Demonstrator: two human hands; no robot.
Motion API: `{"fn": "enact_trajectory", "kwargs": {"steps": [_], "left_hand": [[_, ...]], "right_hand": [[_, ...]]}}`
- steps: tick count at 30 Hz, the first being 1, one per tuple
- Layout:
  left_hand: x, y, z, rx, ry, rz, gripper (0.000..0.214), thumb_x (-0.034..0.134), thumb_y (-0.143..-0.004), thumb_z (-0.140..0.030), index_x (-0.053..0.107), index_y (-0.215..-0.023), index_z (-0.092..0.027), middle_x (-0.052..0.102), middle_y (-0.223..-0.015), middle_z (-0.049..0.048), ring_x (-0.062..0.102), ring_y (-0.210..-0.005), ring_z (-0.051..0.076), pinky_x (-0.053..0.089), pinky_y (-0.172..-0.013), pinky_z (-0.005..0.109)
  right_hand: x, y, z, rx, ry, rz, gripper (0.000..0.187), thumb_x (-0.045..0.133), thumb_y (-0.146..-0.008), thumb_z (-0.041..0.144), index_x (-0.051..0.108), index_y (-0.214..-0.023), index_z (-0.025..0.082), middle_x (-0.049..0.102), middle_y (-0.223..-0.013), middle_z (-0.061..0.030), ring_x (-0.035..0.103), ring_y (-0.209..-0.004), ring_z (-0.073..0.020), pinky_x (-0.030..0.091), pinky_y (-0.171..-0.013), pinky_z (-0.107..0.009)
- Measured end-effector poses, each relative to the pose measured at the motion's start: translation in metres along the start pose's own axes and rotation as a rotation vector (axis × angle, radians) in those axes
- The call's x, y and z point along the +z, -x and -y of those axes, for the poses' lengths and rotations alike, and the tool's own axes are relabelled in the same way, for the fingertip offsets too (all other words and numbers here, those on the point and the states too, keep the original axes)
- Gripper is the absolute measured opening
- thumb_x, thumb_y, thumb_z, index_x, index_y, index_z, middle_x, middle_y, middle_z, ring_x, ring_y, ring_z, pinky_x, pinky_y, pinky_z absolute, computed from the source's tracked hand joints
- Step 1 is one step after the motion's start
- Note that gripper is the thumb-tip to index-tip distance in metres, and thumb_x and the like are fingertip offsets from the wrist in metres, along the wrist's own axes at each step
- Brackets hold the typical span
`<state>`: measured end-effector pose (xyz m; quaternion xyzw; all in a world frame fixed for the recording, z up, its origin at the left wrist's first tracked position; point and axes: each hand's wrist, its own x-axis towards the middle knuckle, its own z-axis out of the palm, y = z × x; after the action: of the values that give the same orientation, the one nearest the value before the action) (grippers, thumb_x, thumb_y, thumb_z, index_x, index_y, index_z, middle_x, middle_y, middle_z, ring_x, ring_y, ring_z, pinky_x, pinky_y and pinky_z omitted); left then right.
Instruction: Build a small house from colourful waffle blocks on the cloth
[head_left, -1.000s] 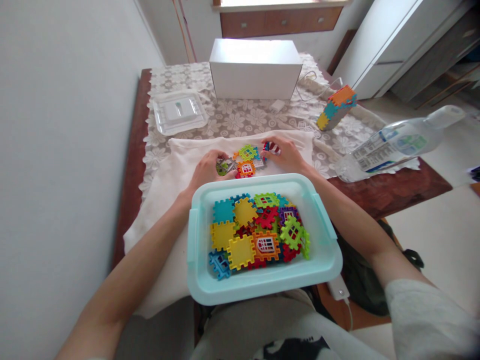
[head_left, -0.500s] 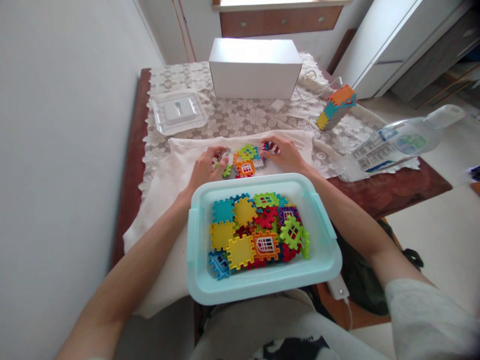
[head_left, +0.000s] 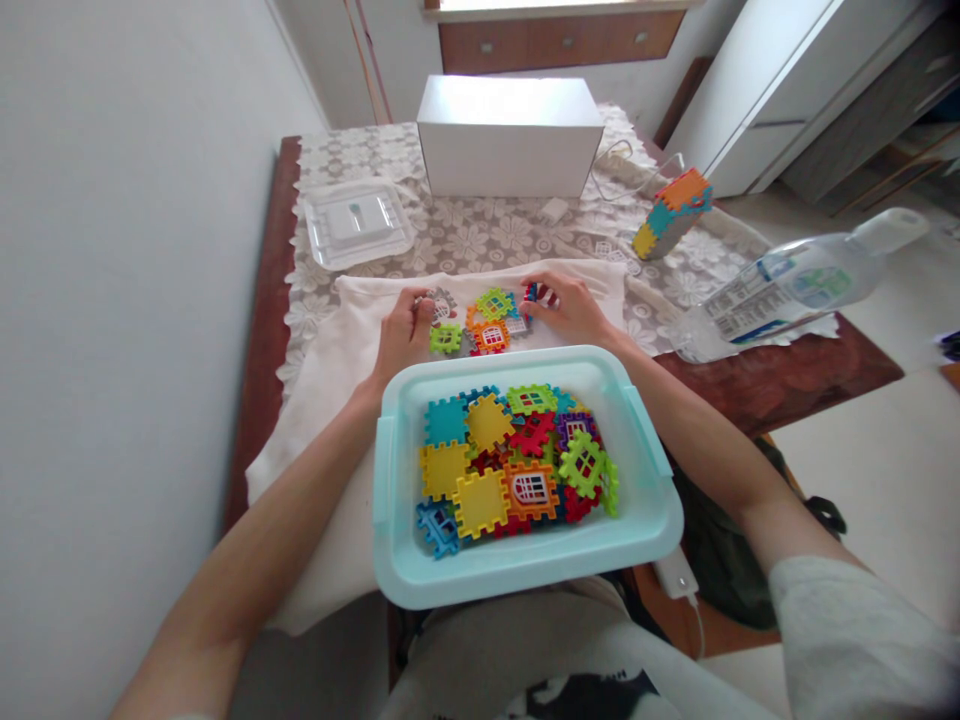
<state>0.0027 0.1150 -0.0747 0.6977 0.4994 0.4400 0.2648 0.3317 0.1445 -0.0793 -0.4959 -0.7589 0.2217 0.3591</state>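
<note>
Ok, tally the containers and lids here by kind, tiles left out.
Box: 1
Bin: 1
Lid: 1
Bottle: 1
Total: 4

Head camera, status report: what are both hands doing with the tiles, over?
Left hand pinches grey tile. Right hand on red tile, grip unclear. Green tile loose on cloth beside left hand; tub nearer, nothing blocking.
</note>
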Motion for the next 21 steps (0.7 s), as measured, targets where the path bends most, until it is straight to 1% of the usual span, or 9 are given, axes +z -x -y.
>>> {"fn": "enact_trajectory", "kwargs": {"steps": [3, 6, 9, 11, 15, 17, 21], "left_hand": [[0.003, -0.002, 0.003, -0.015, 0.035, -0.022, 0.038, 0.053, -0.115, -0.067, 0.059, -0.116, -0.030, 0.083, -0.098, 0.0046, 0.080, -0.085, 0.021, 0.058, -0.067, 0.034], [0.005, -0.003, 0.006, -0.034, 0.085, -0.025, 0.030, 0.060, -0.112, -0.059, 0.059, -0.116, -0.029, 0.083, -0.101, 0.0041, 0.084, -0.084, 0.021, 0.058, -0.063, 0.031], [0.005, -0.003, 0.005, -0.022, 0.081, -0.012, 0.028, 0.069, -0.107, -0.051, 0.059, -0.120, -0.028, 0.085, -0.101, 0.0036, 0.086, -0.089, 0.022, 0.063, -0.069, 0.032], [0.003, -0.003, 0.002, -0.002, 0.045, 0.001, 0.029, 0.072, -0.105, -0.048, 0.062, -0.123, -0.027, 0.087, -0.102, 0.0042, 0.086, -0.093, 0.023, 0.065, -0.074, 0.033], [-0.001, 0.000, -0.006, 0.052, -0.060, -0.004, 0.024, 0.069, -0.106, -0.042, 0.072, -0.122, -0.024, 0.090, -0.107, 0.0060, 0.083, -0.089, 0.022, 0.065, -0.078, 0.035], [-0.002, 0.001, -0.008, 0.063, -0.092, -0.002, 0.023, 0.068, -0.105, -0.041, 0.075, -0.120, -0.025, 0.090, -0.111, 0.0066, 0.082, -0.091, 0.023, 0.066, -0.082, 0.037], [0.000, 0.002, -0.007, 0.055, -0.082, 0.032, 0.025, 0.069, -0.103, -0.040, 0.077, -0.123, -0.027, 0.090, -0.117, 0.0068, 0.082, -0.097, 0.024, 0.066, -0.088, 0.040]], "right_hand": [[0.000, 0.000, 0.000, -0.006, -0.002, 0.001, 0.031, 0.087, -0.095, 0.039, 0.081, -0.125, 0.030, 0.085, -0.114, -0.0057, 0.073, -0.088, -0.0256, 0.065, -0.088, -0.045], [0.002, 0.000, -0.002, -0.024, -0.014, -0.012, 0.029, 0.086, -0.096, 0.037, 0.081, -0.124, 0.030, 0.085, -0.112, -0.0057, 0.074, -0.087, -0.0257, 0.064, -0.088, -0.045], [0.002, 0.001, -0.002, -0.049, -0.021, -0.019, 0.029, 0.086, -0.096, 0.035, 0.081, -0.124, 0.029, 0.084, -0.112, -0.0060, 0.074, -0.086, -0.0255, 0.064, -0.087, -0.045], [0.002, 0.001, -0.002, -0.044, -0.012, -0.016, 0.029, 0.086, -0.096, 0.035, 0.081, -0.124, 0.029, 0.084, -0.113, -0.0058, 0.073, -0.086, -0.0251, 0.064, -0.088, -0.045], [0.002, 0.001, -0.001, -0.015, 0.001, -0.003, 0.029, 0.086, -0.096, 0.037, 0.081, -0.124, 0.030, 0.084, -0.115, -0.0051, 0.074, -0.088, -0.0249, 0.064, -0.088, -0.044], [0.002, 0.001, 0.000, -0.006, -0.003, -0.002, 0.029, 0.086, -0.096, 0.037, 0.080, -0.123, 0.031, 0.084, -0.115, -0.0047, 0.074, -0.089, -0.0255, 0.064, -0.088, -0.045], [0.002, 0.001, 0.000, -0.012, -0.014, -0.005, 0.028, 0.085, -0.096, 0.036, 0.080, -0.123, 0.032, 0.085, -0.113, -0.0051, 0.074, -0.088, -0.0266, 0.065, -0.088, -0.047]]}}
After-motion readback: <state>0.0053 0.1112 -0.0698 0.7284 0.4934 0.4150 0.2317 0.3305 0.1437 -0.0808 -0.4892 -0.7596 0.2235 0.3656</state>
